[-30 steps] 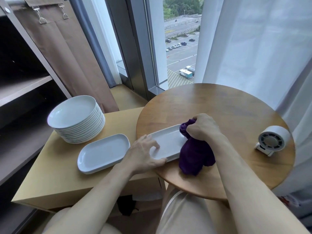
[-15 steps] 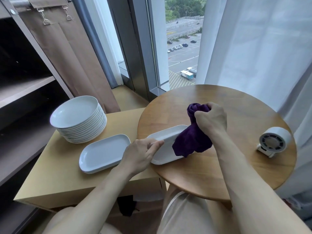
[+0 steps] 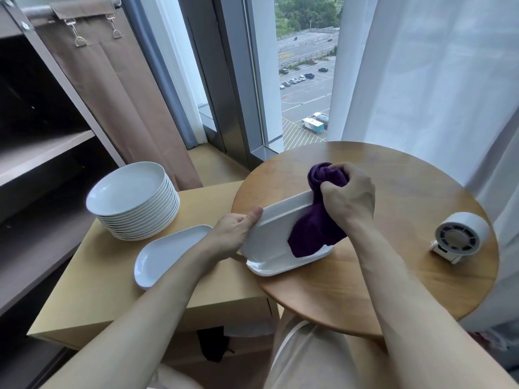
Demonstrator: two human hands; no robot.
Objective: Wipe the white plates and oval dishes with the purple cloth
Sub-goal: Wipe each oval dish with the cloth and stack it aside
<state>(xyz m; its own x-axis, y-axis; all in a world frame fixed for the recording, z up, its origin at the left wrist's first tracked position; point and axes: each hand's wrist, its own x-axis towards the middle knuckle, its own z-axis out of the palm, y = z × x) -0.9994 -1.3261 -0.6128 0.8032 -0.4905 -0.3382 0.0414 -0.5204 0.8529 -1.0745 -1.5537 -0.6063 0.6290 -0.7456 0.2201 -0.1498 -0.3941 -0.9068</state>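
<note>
My left hand (image 3: 234,234) grips the left end of a white oval dish (image 3: 273,240) and holds it tipped up on its near edge on the round wooden table (image 3: 393,276), its underside facing me. My right hand (image 3: 349,195) grips a bunched purple cloth (image 3: 317,228) that hangs over the dish's top edge and down its underside. A second white oval dish (image 3: 165,255) lies flat on the lower light-wood table (image 3: 98,299). Behind it stands a stack of several white round plates (image 3: 132,197).
A small white fan (image 3: 459,237) sits at the round table's right edge. Dark shelving (image 3: 42,153) stands at the left with a brown curtain (image 3: 112,94) beside it. A window and a white sheer curtain (image 3: 421,80) rise behind the table. My knees are below the table edge.
The dish has gone from lying flat to tipped up on its near edge, raised by my left hand. My right hand has lifted the cloth up and over the dish's top edge.
</note>
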